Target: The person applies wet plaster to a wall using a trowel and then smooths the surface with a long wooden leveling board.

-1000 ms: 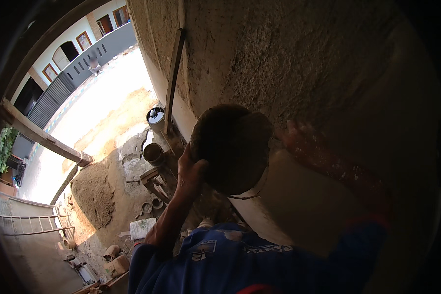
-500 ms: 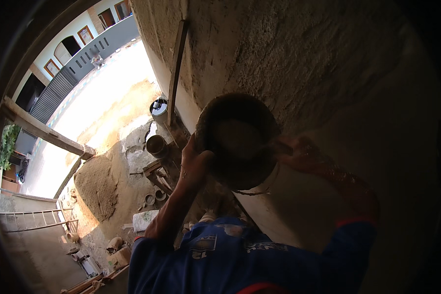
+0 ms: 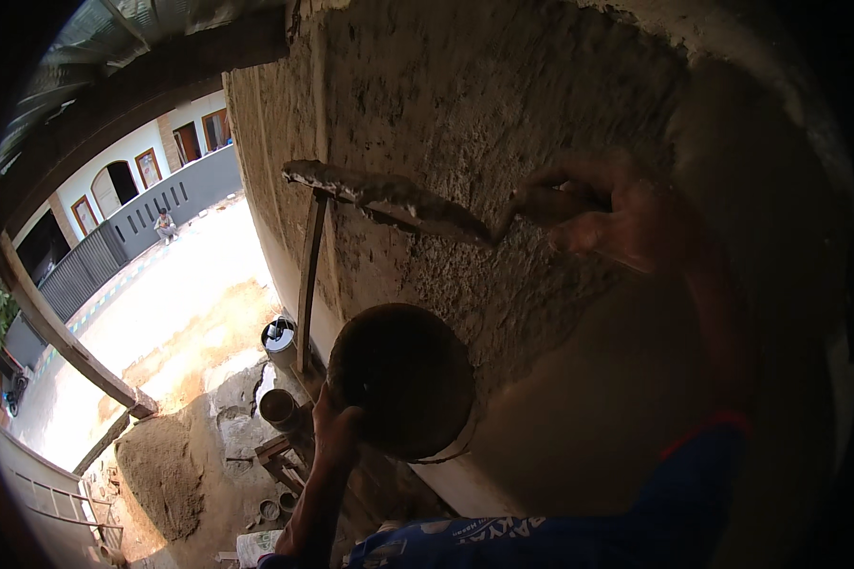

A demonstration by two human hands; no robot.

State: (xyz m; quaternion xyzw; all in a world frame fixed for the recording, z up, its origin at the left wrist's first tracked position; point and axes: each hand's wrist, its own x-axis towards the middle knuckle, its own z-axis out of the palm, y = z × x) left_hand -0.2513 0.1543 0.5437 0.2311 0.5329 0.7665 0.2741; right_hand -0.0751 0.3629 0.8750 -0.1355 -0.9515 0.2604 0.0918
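My left hand (image 3: 337, 431) grips the rim of a dark round mortar pan (image 3: 403, 379), held up near a rough plastered wall (image 3: 465, 114). My right hand (image 3: 607, 223) is raised and closed on the handle of a trowel (image 3: 389, 199). The trowel's long blade carries wet mortar and lies against the wall, pointing left. A blue sleeve with a red cuff covers my right forearm. The wall below the trowel looks smoother and lighter than the coarse patch above.
Far below lie a sand heap (image 3: 161, 474), buckets (image 3: 280, 337), a wooden pole (image 3: 308, 284) leaning on the wall and a slanting beam (image 3: 66, 341). A person (image 3: 165, 226) sits by a grey fence across the sunlit yard.
My right hand has risen from the pan with the loaded trowel and pressed it to the wall higher up. The pan has dropped lower in my left hand.
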